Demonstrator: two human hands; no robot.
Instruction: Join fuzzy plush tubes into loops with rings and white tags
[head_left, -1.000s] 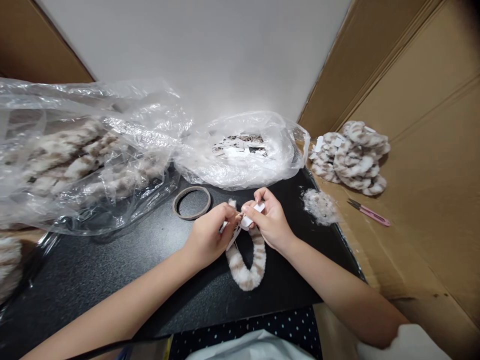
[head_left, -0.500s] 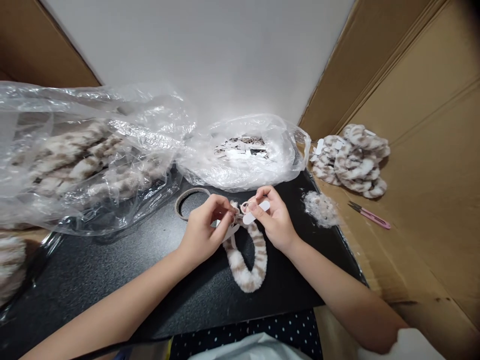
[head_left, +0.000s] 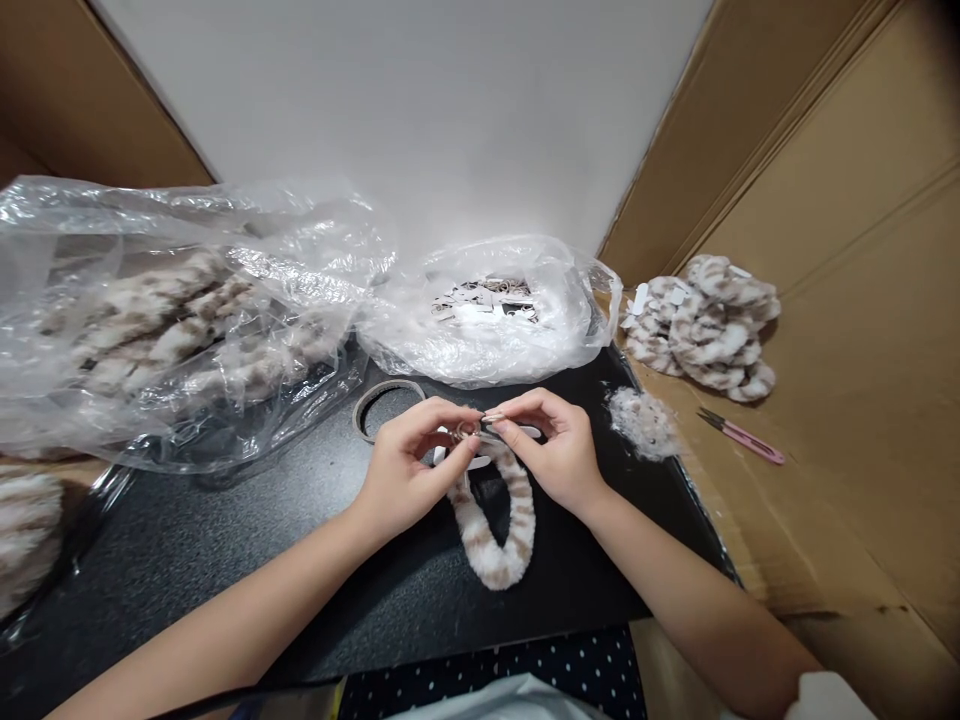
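Note:
A fluffy white-and-brown striped strap lies in a loop on the dark table, its upper end between my hands. My left hand is closed in a pinch on small rings at that end, and a white tag hangs beneath the fingers. Facing it, my right hand pinches the small beige loop of a white tag whose edge shows under the fingers. The fingertips of both hands nearly meet, so how the rings and the loop join is hidden.
A clear bag of tags stands behind my hands. To the left, a larger plastic bag holds fluffy straps. A tape roll lies nearby. At right are tagged straps, fluff and pink-handled thread snips.
My right hand has turned the white tag flatter and lower and brought its loop against my left fingertips. The striped strap has stayed in place.

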